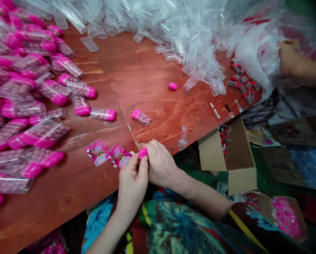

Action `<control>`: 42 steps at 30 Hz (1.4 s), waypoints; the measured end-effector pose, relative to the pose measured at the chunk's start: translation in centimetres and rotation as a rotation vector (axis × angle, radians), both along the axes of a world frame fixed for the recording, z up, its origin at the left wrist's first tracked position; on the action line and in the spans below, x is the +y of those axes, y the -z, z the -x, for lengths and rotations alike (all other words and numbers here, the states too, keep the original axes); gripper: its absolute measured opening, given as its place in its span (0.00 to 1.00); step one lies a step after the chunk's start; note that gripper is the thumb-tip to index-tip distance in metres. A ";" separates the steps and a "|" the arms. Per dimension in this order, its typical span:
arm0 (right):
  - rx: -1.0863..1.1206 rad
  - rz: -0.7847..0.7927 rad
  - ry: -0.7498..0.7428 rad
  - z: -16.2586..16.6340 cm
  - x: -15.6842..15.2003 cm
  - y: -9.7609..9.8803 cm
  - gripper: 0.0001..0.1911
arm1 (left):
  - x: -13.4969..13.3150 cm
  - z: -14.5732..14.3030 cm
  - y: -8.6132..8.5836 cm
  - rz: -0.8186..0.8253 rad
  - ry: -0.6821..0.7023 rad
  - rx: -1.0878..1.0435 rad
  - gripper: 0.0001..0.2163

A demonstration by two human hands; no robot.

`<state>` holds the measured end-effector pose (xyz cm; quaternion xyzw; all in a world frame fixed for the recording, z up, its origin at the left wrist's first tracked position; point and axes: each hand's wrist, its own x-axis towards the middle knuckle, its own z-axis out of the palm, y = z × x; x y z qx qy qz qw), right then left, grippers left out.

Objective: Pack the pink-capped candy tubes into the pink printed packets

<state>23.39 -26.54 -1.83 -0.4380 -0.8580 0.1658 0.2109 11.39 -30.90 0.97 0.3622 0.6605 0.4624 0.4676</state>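
Both hands meet at the table's near edge. My left hand (133,180) is closed, with thumb and fingers pinching a bright pink cap (142,153). Against it, my right hand (161,163) is curled shut; its fingers hide whatever it grips, so I cannot tell if a tube is joined to the cap. Two printed pink labels (97,151) lie just left of my hands. Beyond them rests a small pink-capped tube of pink balls (141,117), with a loose pink cap (172,86) farther off.
Filled pink-capped tubes (52,132) crowd the left side. Clear empty tubes (158,21) heap along the back. At right, another person's hand (292,60) touches a white plastic bag (258,53) near small red-capped vials (243,83). An open cardboard box (241,148) stands below the table edge.
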 end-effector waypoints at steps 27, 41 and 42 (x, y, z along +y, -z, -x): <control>0.162 0.129 -0.230 -2.2 0.3 -2.3 0.38 | -1.2 0.6 -1.0 0.021 0.067 -0.184 0.14; 0.151 -0.062 -0.232 -1.4 -1.2 -2.3 0.29 | -2.8 -0.7 -1.4 0.049 -0.092 -0.244 0.17; 0.161 -0.080 -0.231 -1.3 -1.3 -2.3 0.28 | -2.9 -0.7 -1.4 0.046 -0.104 -0.251 0.17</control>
